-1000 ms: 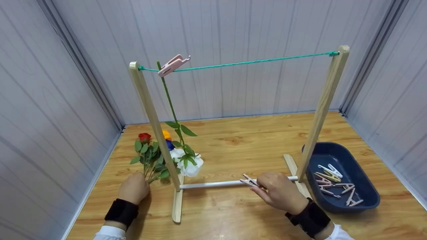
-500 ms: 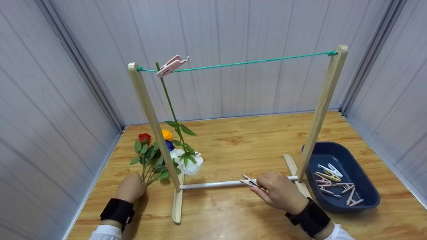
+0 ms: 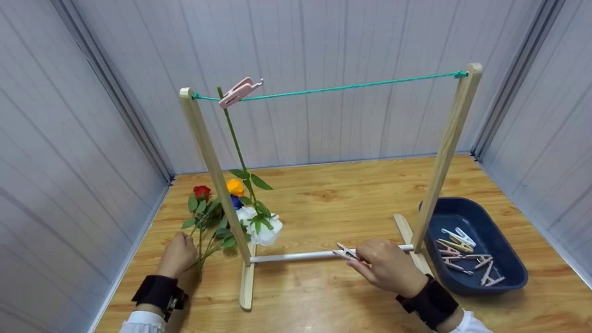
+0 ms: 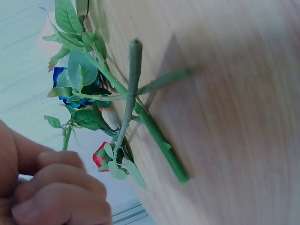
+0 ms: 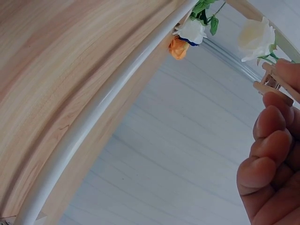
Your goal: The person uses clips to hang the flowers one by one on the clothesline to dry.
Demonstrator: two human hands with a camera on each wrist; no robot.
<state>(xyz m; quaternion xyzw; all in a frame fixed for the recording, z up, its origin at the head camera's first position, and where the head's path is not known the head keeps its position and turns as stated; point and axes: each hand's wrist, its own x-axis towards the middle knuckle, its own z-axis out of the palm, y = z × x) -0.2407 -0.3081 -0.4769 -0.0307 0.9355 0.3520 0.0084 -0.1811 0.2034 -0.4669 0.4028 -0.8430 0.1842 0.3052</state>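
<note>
Near the white crossbar [image 3: 291, 255], my right hand [image 3: 388, 266] pinches a pale clothespin [image 3: 345, 253]; whether my left hand [image 3: 175, 256] grips flower stems [image 4: 161, 139], I cannot tell

Tabletop [image 3: 342, 196] gleams, glossy wood-grain; smooth plastic tub [image 3: 502, 243] at four o'clock, matt plastic peg [image 3: 346, 253] at five!

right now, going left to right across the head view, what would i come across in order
Left hand, red flower, orange flower, hanging white flower, held clothespin, right hand, blue tub.
</note>
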